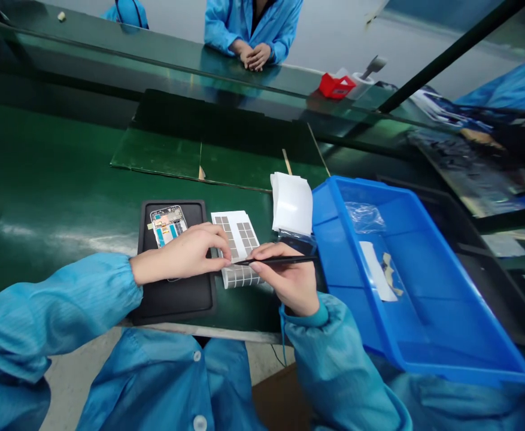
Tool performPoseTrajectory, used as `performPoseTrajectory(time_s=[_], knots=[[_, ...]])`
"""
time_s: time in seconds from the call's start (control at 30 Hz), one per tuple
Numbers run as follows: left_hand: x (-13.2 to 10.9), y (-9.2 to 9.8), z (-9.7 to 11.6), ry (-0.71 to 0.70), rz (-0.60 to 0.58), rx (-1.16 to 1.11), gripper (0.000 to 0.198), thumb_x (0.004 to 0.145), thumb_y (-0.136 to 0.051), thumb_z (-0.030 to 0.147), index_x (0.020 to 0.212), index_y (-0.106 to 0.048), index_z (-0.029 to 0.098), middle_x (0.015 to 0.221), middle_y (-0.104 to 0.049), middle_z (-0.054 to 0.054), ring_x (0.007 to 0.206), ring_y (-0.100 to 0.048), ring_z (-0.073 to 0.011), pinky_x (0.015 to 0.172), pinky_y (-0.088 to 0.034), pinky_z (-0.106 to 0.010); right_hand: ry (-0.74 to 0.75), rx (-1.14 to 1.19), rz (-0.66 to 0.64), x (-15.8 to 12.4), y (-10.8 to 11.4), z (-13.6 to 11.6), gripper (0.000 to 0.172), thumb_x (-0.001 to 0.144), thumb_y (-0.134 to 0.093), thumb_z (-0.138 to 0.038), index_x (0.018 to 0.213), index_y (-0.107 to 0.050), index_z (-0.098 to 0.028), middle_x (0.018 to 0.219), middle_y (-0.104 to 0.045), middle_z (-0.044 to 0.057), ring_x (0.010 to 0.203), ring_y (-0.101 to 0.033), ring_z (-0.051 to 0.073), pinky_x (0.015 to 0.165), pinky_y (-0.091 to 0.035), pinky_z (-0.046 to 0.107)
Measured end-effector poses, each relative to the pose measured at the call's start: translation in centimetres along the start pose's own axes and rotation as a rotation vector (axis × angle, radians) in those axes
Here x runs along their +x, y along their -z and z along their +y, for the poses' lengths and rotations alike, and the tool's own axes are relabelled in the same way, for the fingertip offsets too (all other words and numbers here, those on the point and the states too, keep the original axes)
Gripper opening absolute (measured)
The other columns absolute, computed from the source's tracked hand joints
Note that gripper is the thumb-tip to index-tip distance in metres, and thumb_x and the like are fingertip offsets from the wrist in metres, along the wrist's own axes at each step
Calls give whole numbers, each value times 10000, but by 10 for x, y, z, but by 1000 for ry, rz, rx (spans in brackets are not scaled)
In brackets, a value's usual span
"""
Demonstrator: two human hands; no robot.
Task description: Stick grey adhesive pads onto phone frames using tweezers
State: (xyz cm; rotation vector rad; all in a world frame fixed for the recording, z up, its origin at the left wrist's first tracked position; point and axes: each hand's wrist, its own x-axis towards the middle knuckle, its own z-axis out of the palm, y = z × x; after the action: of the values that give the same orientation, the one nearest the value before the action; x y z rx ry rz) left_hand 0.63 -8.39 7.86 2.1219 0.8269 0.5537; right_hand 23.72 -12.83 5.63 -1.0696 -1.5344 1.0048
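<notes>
While the tip of the slim black tweezers (280,260) rests at a sheet of grey square pads (237,239) on white backing, both hands meet at the sheet's near edge. The right hand (289,281) holds the tweezers pen-style, its fingers (262,263) closed around the shaft. The left hand (181,254) reaches across from the other side, its fingers (217,239) together and bent down, their tips at the sheet; whether they grip it, I cannot tell. The sheet lies on the green bench (55,179), just right of a black mat (176,305) carrying an opened smartphone (167,226). Beyond it sit a stack of white sheets (291,203) and a blue plastic bin (334,197). Across the bench, a co-worker's clasped hands (253,57) rest idle.
</notes>
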Motion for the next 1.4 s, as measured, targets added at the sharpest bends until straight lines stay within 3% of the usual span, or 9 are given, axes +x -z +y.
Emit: performPoseTrajectory(time_s=[0.27,1.17,1.3,1.4], knots=[[-14,10,-1,91,94,-33,42,814,-709,170,805,-744,192,938,-700,-22,913,-658,-168,859,-504,-307,-5,-50,20,1,-15,-1,148,788,-819,-342,827,-715,-244,819,-753,51,779,-729,226,758,-605,381],[-27,20,-22,68,102,-86,72,822,-694,183,874,-743,196,996,-689,-29,925,-658,-164,881,-501,-301,-31,-97,-3,12,-36,-2,142,796,-810,-342,793,-704,-246,807,-755,48,776,-732,228,758,-617,386],[-38,24,-28,83,177,115,160,869,-664,282,992,-691,183,1040,-673,-55,994,-634,-204,911,-497,-348,-34,-82,55,13,-38,-1,144,781,-826,-331,786,-710,-247,783,-754,40,752,-733,221,726,-615,368],[-55,14,-27,103,82,476,252,888,-635,404,914,-668,156,929,-655,-86,945,-619,-267,849,-494,-407,-68,-76,90,15,-39,2,170,761,-842,-347,778,-709,-243,773,-754,39,746,-734,224,716,-616,367]])
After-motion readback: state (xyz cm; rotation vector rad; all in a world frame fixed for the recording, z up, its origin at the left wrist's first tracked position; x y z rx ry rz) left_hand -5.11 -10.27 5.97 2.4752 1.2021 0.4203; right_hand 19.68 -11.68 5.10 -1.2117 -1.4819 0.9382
